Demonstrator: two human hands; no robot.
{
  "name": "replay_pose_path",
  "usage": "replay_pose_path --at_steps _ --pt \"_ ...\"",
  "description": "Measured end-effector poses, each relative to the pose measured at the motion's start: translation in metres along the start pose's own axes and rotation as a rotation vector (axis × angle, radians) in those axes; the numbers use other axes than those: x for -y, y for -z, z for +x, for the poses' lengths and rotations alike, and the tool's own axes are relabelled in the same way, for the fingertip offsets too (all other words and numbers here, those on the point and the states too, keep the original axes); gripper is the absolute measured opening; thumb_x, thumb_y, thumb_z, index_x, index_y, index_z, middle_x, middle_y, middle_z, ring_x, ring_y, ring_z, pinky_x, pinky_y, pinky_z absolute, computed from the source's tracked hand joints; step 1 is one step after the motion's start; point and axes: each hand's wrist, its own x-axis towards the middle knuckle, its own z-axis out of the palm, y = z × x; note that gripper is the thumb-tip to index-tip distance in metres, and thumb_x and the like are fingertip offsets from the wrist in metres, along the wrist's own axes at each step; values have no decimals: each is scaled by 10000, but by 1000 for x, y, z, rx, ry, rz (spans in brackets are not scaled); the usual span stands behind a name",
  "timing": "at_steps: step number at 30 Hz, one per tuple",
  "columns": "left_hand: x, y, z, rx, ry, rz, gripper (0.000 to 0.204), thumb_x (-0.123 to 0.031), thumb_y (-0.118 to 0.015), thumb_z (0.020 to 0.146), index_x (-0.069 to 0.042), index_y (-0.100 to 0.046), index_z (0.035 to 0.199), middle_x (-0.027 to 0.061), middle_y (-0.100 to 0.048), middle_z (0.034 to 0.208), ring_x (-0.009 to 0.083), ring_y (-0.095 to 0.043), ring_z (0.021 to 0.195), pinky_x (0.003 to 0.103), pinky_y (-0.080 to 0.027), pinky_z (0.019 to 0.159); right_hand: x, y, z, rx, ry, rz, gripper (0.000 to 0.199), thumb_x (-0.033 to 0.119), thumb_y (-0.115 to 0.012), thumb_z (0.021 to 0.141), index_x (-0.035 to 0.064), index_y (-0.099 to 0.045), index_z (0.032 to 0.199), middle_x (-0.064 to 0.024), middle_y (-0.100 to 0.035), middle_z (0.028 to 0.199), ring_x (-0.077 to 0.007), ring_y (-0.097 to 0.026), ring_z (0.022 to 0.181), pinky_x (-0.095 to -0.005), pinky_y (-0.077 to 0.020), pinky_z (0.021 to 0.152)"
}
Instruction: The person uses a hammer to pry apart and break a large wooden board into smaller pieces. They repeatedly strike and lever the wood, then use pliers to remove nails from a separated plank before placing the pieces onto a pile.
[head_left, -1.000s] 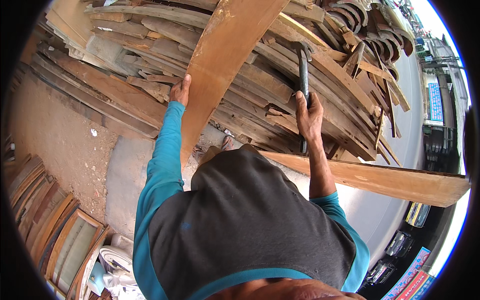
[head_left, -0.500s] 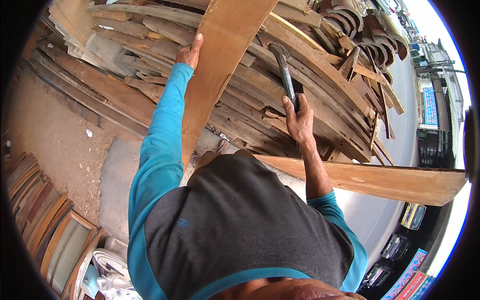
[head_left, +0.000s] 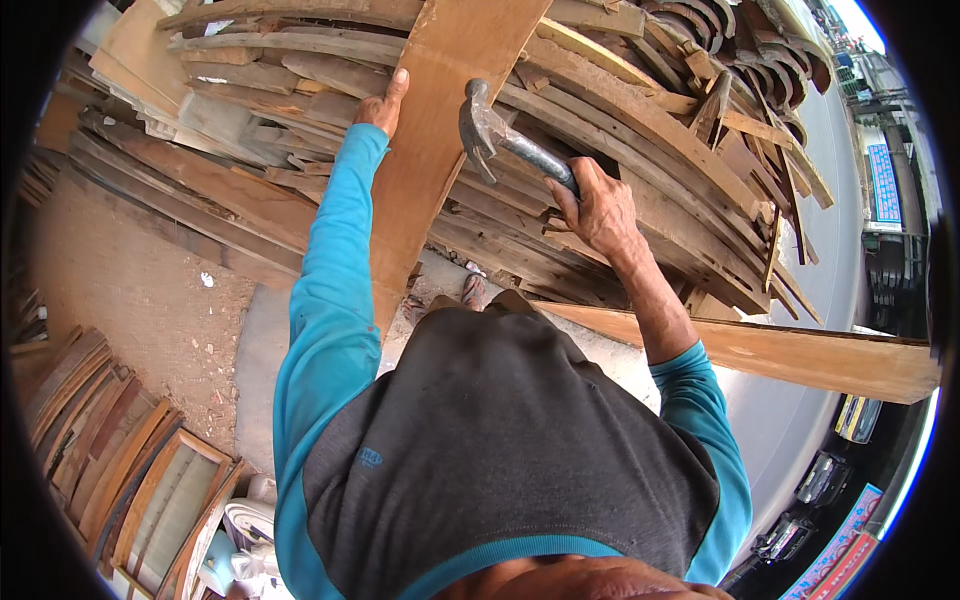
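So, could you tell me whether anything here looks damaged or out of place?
The timber pile lies jumbled, its pieces crossing at odd angles. Otherwise nothing stands out.

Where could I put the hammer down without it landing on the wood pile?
Bare dirt ground lies left of the left arm, between the wood pile and the stacked frames. The pale slab by the feet is also bare. Ahead, boards cover everything; the right hand holds the hammer over them.

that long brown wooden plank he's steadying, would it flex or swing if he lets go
The long brown wooden plank looks thick and wide, so probably stiff and fairly heavy. It stands steeply with only the left hand on its edge, so it may tip sideways. The right hand holds a metal claw hammer; a blow would likely jolt it.
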Motion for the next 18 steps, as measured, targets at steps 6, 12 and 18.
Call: replay_pose_path --at_steps 6,12,18 --pt "-17 11 -7 38 2 19 1219 -964 -363 793 106 -613 1322 338 -586 1368 421 -539 1333 452 -407 1110 0 9 -2 17 -83 66 344 344 -691 972 24 -564 977 -193 -658 822 -401 -682 701 -473 -544 606" --pt "2 7 9 55 8 -66 1184 -928 -433 811 127 -607 1320 308 -598 1375 394 -542 1337 429 -409 1120 -12 8 11 18 -47 -13 335 339 -668 984 33 -537 950 -197 -666 798 -421 -667 647 -488 -539 588" --pt "6 2 8 -82 -42 -16 1195 -932 -444 805 152 -626 1274 320 -630 1305 370 -581 1274 419 -430 1083 15 19 2 -14 45 57 362 371 -644 999 33 -527 943 -204 -650 783 -423 -668 662 -498 -535 574"
